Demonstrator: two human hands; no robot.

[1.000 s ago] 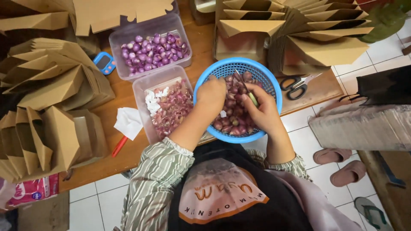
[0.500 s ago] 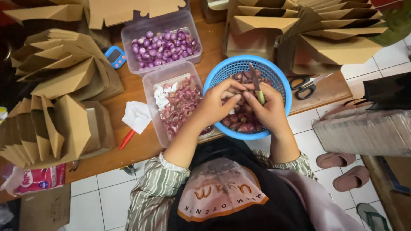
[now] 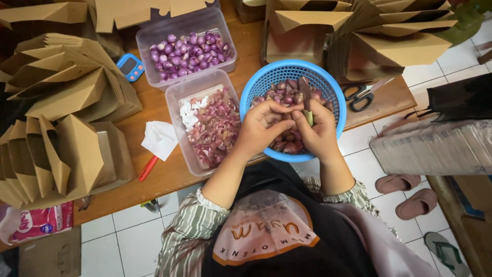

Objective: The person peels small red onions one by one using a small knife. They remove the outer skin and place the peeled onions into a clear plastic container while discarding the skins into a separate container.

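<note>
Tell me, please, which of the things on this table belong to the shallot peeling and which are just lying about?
In use:
- left hand and right hand, with small knife
- blue basket of shallots
- tub of skins
- tub of peeled shallots

Lying about:
- scissors
- folded cardboard boxes
- tissue
- small blue scale

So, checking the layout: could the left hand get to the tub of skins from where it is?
Probably yes: the left hand is right beside the tub of skins, which is open-topped with nothing between.
</note>
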